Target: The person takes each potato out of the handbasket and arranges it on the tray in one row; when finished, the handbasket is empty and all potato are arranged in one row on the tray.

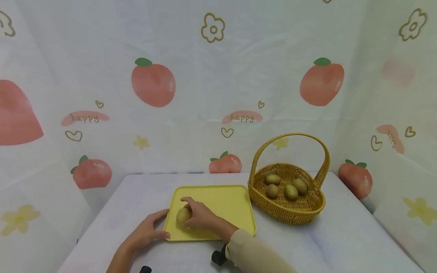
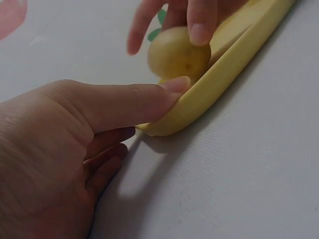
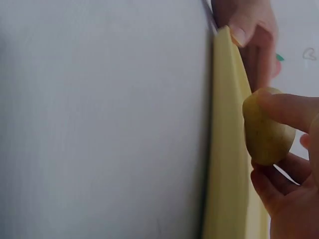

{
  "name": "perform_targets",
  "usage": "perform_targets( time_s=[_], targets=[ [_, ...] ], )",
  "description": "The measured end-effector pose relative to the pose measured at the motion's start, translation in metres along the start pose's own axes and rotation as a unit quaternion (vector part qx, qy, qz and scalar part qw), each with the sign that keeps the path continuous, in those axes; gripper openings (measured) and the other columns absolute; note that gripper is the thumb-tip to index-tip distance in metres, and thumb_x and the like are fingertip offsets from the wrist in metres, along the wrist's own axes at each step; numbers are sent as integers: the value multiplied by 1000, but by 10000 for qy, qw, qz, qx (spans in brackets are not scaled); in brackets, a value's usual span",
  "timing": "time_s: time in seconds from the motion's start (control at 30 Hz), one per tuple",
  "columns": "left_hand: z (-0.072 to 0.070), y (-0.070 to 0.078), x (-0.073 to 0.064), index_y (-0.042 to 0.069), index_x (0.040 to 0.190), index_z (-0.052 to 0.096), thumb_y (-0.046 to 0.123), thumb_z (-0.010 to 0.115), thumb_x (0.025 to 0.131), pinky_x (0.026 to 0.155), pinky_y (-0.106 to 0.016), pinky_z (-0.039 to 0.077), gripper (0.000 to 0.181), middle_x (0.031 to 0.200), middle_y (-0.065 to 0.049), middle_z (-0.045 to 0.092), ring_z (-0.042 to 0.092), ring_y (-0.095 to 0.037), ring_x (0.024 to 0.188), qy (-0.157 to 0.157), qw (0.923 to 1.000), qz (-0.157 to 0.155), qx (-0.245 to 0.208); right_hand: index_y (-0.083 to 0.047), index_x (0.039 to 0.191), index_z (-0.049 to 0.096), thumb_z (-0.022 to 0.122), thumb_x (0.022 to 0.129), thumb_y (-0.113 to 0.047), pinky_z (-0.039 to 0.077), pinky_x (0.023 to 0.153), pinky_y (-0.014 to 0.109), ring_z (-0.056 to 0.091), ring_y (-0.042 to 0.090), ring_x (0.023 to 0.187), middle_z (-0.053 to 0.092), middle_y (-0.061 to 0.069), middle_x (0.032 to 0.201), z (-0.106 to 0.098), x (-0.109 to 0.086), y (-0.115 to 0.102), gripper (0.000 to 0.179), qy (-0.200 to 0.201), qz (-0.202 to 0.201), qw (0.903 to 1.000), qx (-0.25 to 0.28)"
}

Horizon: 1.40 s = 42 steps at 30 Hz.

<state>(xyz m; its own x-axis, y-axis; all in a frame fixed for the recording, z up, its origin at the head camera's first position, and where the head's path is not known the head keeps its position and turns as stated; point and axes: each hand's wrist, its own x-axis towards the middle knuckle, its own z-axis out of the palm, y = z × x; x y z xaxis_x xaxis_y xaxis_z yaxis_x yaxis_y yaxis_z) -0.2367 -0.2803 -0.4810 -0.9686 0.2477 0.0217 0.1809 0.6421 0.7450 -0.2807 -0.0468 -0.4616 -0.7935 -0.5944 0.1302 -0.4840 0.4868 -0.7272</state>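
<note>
In the head view my right hand [image 1: 201, 215] reaches over the left part of a yellow tray [image 1: 225, 208] and holds a small yellowish potato [image 1: 183, 216]. The right wrist view shows the thumb on one side of the potato [image 3: 266, 129] and fingertips beneath it. My left hand [image 1: 145, 231] holds the tray's left side near the front corner. Its thumb lies over the rim [image 2: 199, 102] in the left wrist view, the other fingers outside and lower. Whether the potato touches the tray's bottom I cannot tell.
To the right of the tray stands a woven basket [image 1: 286, 216] with a tall arched handle. Several similar potatoes [image 1: 291, 192] lie inside it. The white table [image 1: 143, 193] meets a printed cloth backdrop [image 1: 191, 144] behind.
</note>
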Motion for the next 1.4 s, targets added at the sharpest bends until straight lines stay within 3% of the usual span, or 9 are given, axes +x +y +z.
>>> perform_targets(
  time_s=[0.23,0.57,0.67,0.9,1.13,1.4],
  targets=[
    [0,1,0,-2,141,47,35,85,69,111,-62,21,89,145,-19,45,30,-43,138,-24,10000,-31,-43,-19,144,42,83,75,-13,46,90,22,55,2,99,63,-9,110,19,8,-13,80,-29,-27,9999,-166],
    [0,3,1,-2,141,46,32,87,68,111,-63,20,90,146,-20,44,29,-44,138,-71,9998,-82,-188,-19,142,48,85,75,-17,47,89,21,57,5,106,61,-3,121,23,9,-10,77,146,1,9999,-60],
    [0,4,2,-2,141,47,32,86,68,111,-63,21,89,145,-20,45,30,-44,137,-77,9999,-32,-137,-17,142,49,85,75,-16,48,90,23,58,10,108,61,0,122,16,6,-2,76,221,45,9997,117],
    [-4,4,1,-6,139,47,30,86,69,111,-61,22,88,141,-22,48,34,-45,135,-49,9992,404,8,-11,141,49,83,78,-16,50,89,28,60,18,108,61,6,123,-9,-10,19,72,351,-43,9991,226],
    [-4,1,1,-6,140,45,29,86,70,112,-61,20,88,143,-23,46,32,-46,136,-91,9996,250,-80,-8,140,49,78,82,-11,51,92,41,59,28,112,59,14,125,-39,-41,30,65,674,-271,9963,455],
    [0,-1,0,-5,140,46,29,86,68,112,-61,20,89,143,-23,45,31,-46,137,-42,9997,144,-174,-6,138,51,73,85,-3,51,88,48,59,30,110,61,16,124,-77,-86,41,57,1189,-801,9896,139]
  ],
)
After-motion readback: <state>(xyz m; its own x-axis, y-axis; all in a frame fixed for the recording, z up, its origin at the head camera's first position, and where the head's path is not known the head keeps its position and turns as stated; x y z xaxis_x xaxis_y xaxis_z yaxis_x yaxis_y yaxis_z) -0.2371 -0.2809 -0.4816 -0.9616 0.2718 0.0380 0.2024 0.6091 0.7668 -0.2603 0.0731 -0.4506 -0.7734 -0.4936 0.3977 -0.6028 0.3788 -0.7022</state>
